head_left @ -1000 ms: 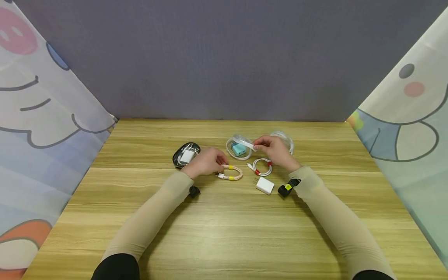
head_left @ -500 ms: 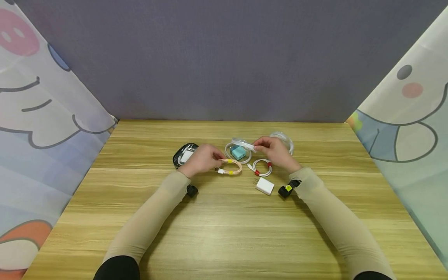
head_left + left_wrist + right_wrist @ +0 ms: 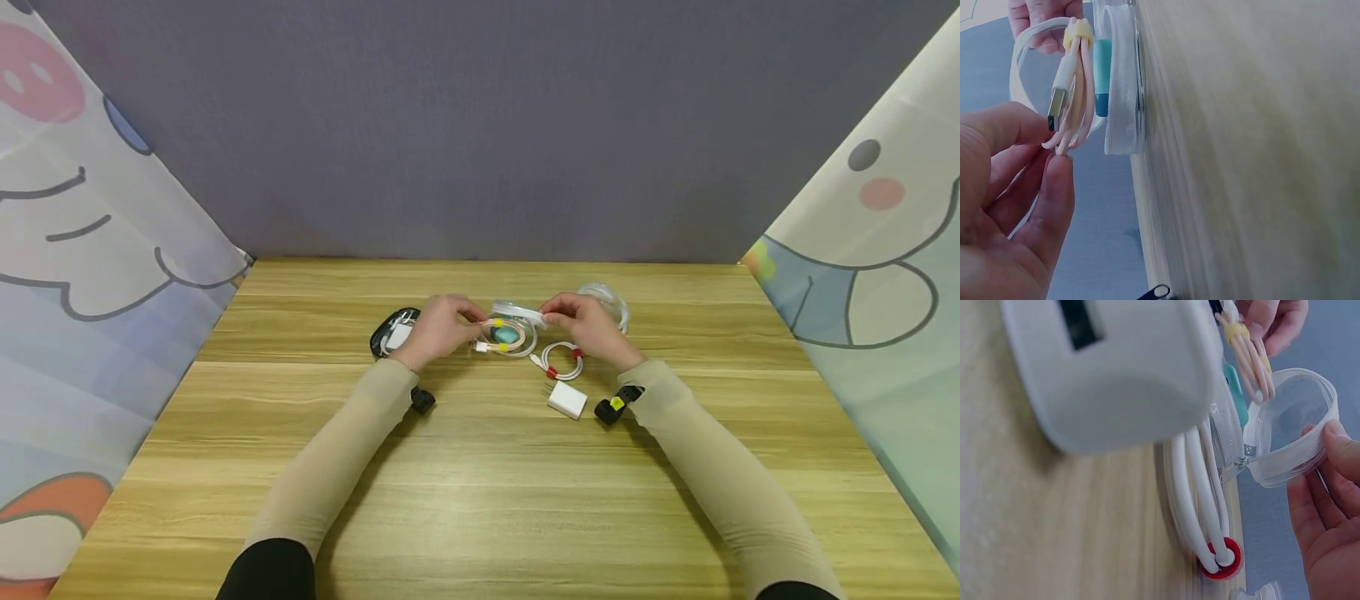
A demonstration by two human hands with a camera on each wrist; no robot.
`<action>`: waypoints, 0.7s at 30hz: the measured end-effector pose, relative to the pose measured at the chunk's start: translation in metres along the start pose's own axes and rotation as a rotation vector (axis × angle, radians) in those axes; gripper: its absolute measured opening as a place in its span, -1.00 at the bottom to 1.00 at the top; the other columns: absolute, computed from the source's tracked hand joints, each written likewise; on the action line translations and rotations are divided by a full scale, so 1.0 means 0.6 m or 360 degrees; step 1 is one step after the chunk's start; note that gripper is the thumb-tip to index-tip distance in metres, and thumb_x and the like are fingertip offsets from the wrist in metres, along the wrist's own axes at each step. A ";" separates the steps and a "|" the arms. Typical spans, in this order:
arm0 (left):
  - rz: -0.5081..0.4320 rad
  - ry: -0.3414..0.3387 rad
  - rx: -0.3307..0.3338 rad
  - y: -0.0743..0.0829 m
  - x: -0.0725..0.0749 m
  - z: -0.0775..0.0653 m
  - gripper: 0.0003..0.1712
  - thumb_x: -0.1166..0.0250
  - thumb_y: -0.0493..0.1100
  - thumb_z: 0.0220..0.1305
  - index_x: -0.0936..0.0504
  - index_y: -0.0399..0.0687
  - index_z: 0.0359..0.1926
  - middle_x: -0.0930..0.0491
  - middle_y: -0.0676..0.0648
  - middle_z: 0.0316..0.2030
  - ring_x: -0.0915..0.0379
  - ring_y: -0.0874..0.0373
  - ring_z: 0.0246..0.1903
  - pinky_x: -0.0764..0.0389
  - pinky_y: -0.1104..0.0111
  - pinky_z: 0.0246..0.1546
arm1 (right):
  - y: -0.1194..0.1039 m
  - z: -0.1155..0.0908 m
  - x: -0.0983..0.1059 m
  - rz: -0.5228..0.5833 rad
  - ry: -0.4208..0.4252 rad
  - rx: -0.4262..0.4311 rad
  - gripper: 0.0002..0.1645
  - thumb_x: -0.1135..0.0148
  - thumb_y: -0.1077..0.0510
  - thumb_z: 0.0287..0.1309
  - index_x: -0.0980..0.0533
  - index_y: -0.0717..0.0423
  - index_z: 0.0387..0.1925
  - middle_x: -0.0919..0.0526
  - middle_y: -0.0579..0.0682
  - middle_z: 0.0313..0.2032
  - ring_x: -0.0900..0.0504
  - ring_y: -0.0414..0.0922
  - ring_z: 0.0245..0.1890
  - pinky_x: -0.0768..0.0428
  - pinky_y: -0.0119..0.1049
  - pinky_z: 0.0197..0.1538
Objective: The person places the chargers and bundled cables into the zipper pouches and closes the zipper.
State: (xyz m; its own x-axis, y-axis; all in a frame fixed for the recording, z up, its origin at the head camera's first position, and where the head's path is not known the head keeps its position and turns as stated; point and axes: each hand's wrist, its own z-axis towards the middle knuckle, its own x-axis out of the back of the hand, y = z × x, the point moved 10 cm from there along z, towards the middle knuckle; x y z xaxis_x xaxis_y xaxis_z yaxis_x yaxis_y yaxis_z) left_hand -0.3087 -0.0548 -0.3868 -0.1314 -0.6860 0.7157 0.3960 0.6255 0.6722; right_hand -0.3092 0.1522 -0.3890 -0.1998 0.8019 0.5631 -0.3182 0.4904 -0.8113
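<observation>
My left hand (image 3: 442, 329) pinches a coiled peach USB cable (image 3: 1085, 81) bound with yellow ties. It holds the coil over an open clear zip case (image 3: 528, 350) with white trim. A teal charger (image 3: 1103, 65) sits inside that case, partly behind the coil in the head view. My right hand (image 3: 588, 325) grips the raised lid (image 3: 1291, 456) of the case between thumb and fingers. In the right wrist view the coil hangs beside the charger, between the lid and the case's base.
Near the right hand lie a white cable coil (image 3: 1190, 481) with red ties and a white charger (image 3: 567, 399). Behind that hand is another clear case (image 3: 613, 298). Left of the left hand, a black case (image 3: 378, 340) holds a white charger (image 3: 398, 336).
My left hand has lifted the peach cable coil from the table and carried it away from me and rightwards, over the clear case. The right hand has stayed on the lid.
</observation>
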 end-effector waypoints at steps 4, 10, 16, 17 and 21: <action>-0.0021 0.0027 0.0009 0.000 -0.002 0.008 -0.91 -0.46 -0.13 0.19 -0.81 0.02 -0.27 -0.70 0.07 -0.29 -0.58 0.15 -0.27 -0.57 0.22 -0.17 | 0.001 0.001 -0.002 0.0003 -0.0001 -0.0009 -0.87 -0.25 0.24 0.34 -0.66 0.20 -0.17 -0.70 0.04 -0.27 -0.56 -0.09 -0.31 -0.51 -0.32 -0.25; -0.0115 0.0053 0.0075 -0.004 -0.007 0.020 -0.92 -0.46 -0.12 0.21 -0.80 0.02 -0.28 -0.71 0.06 -0.29 -0.59 0.16 -0.27 -0.58 0.24 -0.19 | 0.000 0.001 -0.003 0.0014 0.0007 -0.0012 -0.87 -0.24 0.24 0.35 -0.66 0.21 -0.17 -0.70 0.05 -0.26 -0.54 -0.08 -0.31 -0.50 -0.31 -0.26; -0.0222 0.0121 0.0152 -0.013 -0.011 0.030 -0.89 -0.46 -0.18 0.20 -0.73 -0.03 -0.25 -0.69 0.00 -0.26 -0.60 0.12 -0.24 -0.62 0.28 -0.22 | 0.002 0.003 -0.001 0.0024 0.0025 -0.0026 -0.87 -0.23 0.25 0.35 -0.65 0.22 -0.16 -0.69 0.07 -0.25 -0.54 -0.08 -0.30 -0.49 -0.32 -0.26; -0.0236 0.0125 0.0161 -0.015 -0.012 0.031 -0.88 -0.47 -0.18 0.19 -0.71 -0.04 -0.25 -0.68 0.00 -0.25 -0.60 0.12 -0.22 -0.62 0.27 -0.20 | 0.002 0.003 -0.001 0.0029 0.0028 -0.0024 -0.86 -0.23 0.26 0.35 -0.65 0.23 -0.16 -0.69 0.07 -0.24 -0.54 -0.08 -0.30 -0.49 -0.33 -0.26; -0.0252 0.0116 0.0203 -0.022 -0.015 0.030 -0.83 -0.47 -0.14 0.19 -0.65 -0.01 -0.23 -0.65 0.01 -0.21 -0.57 0.11 -0.17 -0.59 0.24 -0.14 | 0.003 0.005 -0.002 0.0041 0.0036 -0.0020 -0.86 -0.23 0.27 0.35 -0.65 0.24 -0.15 -0.69 0.08 -0.24 -0.55 -0.08 -0.30 -0.50 -0.34 -0.26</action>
State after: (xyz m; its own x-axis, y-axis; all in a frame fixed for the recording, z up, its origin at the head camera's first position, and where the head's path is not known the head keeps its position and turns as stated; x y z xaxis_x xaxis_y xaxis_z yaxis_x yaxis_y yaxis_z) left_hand -0.3288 -0.0503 -0.3986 -0.1152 -0.8016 0.5867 0.2568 0.5465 0.7971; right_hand -0.3125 0.1509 -0.3905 -0.1868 0.8217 0.5385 -0.3019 0.4736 -0.8274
